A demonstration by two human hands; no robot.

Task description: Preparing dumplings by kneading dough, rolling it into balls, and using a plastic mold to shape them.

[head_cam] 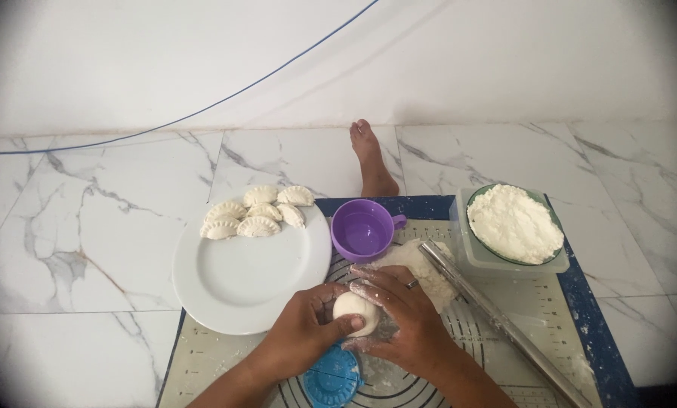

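Cupping a round dough ball between both hands, left hand thumb pressing its near side, right hand curled over its far side, just above the blue dumpling press on the mat

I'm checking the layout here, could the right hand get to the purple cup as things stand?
Probably yes: the purple cup stands just beyond the right hand with nothing between them, though that hand and the left hand hold the dough ball.
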